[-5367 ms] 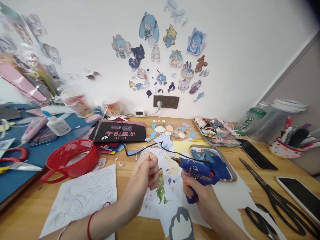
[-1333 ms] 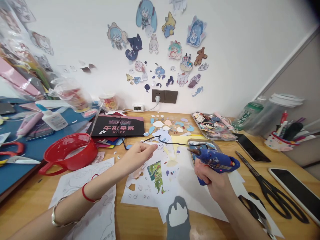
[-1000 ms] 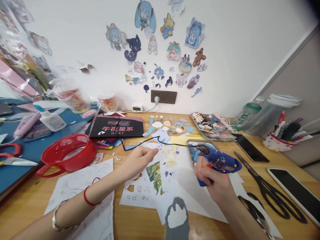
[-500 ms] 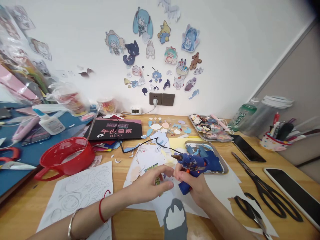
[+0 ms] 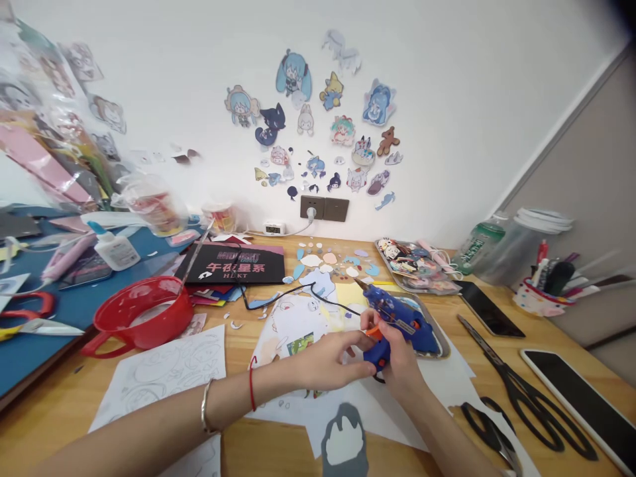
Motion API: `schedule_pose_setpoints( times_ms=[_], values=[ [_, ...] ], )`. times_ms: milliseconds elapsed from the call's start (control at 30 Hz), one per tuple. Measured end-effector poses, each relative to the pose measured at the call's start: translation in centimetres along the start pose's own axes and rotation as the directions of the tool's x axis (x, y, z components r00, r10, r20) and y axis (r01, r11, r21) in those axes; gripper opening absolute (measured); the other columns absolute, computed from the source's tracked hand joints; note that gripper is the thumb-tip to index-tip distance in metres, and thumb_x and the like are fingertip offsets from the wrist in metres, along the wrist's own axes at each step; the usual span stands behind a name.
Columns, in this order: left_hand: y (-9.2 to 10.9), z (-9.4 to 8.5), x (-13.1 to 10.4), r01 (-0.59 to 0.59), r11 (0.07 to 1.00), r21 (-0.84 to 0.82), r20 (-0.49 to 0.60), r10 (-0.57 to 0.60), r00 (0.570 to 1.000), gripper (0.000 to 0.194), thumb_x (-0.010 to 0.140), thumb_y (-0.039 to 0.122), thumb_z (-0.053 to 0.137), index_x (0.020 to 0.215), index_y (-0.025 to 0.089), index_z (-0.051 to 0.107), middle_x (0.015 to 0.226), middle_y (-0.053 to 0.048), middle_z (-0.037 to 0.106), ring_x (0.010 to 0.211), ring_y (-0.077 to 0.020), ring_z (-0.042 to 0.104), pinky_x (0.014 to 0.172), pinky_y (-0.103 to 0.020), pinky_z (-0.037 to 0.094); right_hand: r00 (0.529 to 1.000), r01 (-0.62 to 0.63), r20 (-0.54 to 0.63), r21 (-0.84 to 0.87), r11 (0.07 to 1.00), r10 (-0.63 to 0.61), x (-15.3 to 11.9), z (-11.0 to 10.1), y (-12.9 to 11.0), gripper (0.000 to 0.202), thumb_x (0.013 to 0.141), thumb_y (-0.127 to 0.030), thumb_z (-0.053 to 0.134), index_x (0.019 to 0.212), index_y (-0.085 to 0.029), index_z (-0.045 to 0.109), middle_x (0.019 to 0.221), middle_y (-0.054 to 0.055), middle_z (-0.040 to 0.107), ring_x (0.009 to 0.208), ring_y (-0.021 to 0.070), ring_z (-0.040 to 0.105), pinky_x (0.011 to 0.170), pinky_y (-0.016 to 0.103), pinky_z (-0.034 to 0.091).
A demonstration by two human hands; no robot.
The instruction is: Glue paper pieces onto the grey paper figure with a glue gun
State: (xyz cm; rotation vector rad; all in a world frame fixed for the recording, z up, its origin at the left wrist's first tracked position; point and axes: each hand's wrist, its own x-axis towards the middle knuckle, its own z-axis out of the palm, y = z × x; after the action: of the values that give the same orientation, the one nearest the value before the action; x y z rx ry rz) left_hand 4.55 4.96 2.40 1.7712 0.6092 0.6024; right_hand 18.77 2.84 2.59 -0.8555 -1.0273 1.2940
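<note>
A blue hot glue gun (image 5: 392, 311) with an orange trigger is in my right hand (image 5: 401, 361), its nozzle tilted up to the left. My left hand (image 5: 335, 361) reaches across, its thumb and fingers closed about the lower end of the gun's handle. Beneath my hands lie white paper sheets (image 5: 293, 311) and a small green printed piece (image 5: 301, 343), partly covered by my left arm. A grey paper cutout with a white paw-like shape (image 5: 344, 440) lies near the front edge.
To the left are a red cup (image 5: 139, 311), a drawing sheet (image 5: 159, 371) and a glue bottle (image 5: 116, 252). On the right lie black scissors (image 5: 527, 391) and two phones (image 5: 489, 308). A paint-stained tray (image 5: 440, 331) sits behind the gun, whose black cord (image 5: 278, 298) loops behind my hands.
The glue gun has tipped nozzle-up in my right hand. My left hand has moved right and closed about its handle. The view has shifted slightly.
</note>
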Motion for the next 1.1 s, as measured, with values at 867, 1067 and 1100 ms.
schedule_pose_setpoints(
  times_ms=[867, 1067, 1100],
  values=[
    [-3.1, -1.7, -2.5, -0.083, 0.939, 0.334, -0.412, 0.224, 0.883, 0.014, 0.081, 0.015, 0.048, 0.094, 0.018, 0.055, 0.090, -0.003, 0.063, 0.079, -0.0175, 0.058, 0.071, -0.028, 0.047, 0.936, 0.266, -0.080, -0.475, 0.839, -0.342, 0.1, 5.9, 1.3, 0.022, 0.068, -0.027, 0.063, 0.082, -0.021, 0.047, 0.077, -0.001, 0.052, 0.070, 0.0149, 0.054, 0.065, 0.027, 0.048],
    [-4.1, -2.4, -2.7, 0.026, 0.921, 0.389, -0.494, 0.184, 0.850, 0.005, 0.078, 0.017, 0.047, 0.082, 0.019, 0.048, 0.077, -0.001, 0.061, 0.069, -0.0173, 0.056, 0.062, -0.026, 0.045, 0.985, 0.023, -0.149, -0.400, 0.916, -0.089, 1.2, 7.6, 1.1, 0.030, 0.065, -0.036, 0.064, 0.085, -0.019, 0.049, 0.080, 0.003, 0.063, 0.074, 0.0197, 0.061, 0.068, 0.029, 0.050],
    [-4.2, -2.4, -2.7, 0.042, 0.917, 0.397, -0.491, 0.174, 0.854, 0.006, 0.078, 0.017, 0.047, 0.083, 0.019, 0.049, 0.076, -0.001, 0.061, 0.068, -0.0171, 0.056, 0.062, -0.026, 0.045, 0.987, -0.007, -0.152, -0.415, 0.910, -0.061, 1.4, 7.2, 1.2, 0.030, 0.065, -0.038, 0.064, 0.085, -0.018, 0.052, 0.081, 0.005, 0.064, 0.077, 0.0211, 0.062, 0.070, 0.030, 0.050]
  ],
)
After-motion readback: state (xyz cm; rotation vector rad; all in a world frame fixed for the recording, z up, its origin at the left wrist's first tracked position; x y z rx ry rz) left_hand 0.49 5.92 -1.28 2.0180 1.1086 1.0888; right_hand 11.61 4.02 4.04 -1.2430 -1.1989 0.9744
